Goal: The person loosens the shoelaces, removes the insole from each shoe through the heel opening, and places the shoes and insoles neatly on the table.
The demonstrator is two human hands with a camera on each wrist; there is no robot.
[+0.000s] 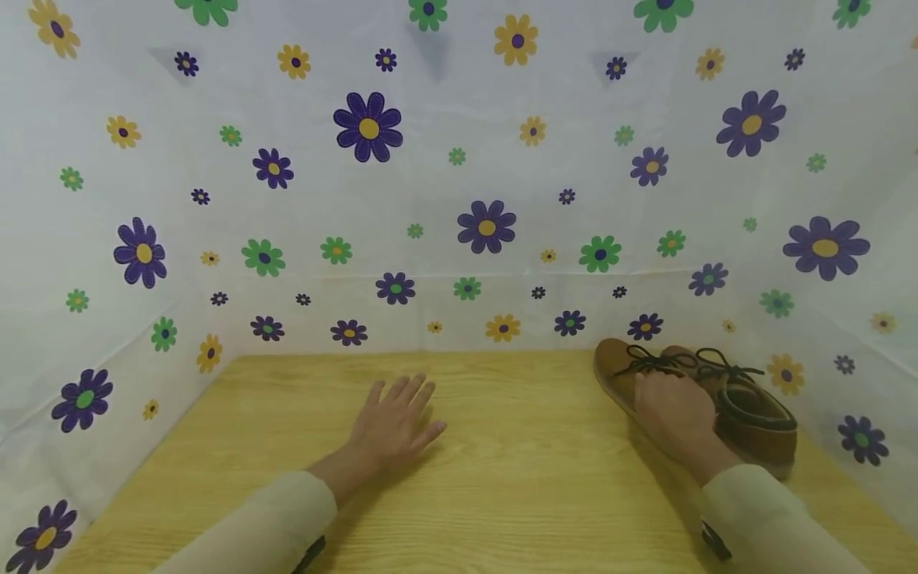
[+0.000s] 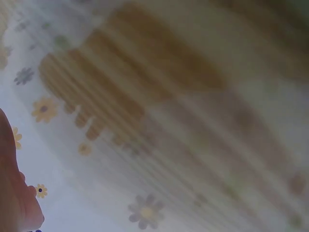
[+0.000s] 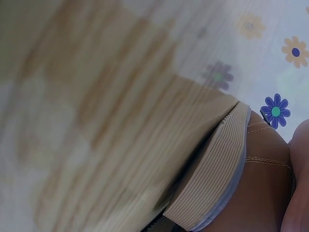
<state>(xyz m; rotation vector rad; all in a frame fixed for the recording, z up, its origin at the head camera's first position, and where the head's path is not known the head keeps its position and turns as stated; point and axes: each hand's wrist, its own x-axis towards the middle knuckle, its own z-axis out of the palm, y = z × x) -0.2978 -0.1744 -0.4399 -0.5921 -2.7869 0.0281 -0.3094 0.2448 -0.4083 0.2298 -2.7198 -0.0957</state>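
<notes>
Left hand [image 1: 393, 430] is resting open over the bench [image 1: 502, 486] while the right hand [image 1: 677, 414], grip partly hidden, is clutching one shoe [image 1: 613, 368], apparently steadying it beside the other shoe [image 1: 763, 438] at that hand's right.

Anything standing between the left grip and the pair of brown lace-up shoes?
Nothing visible: in the head view, only wood-grain tabletop lies between the left grip and the nearer shoe. The right grip hides that shoe's rear.
</notes>
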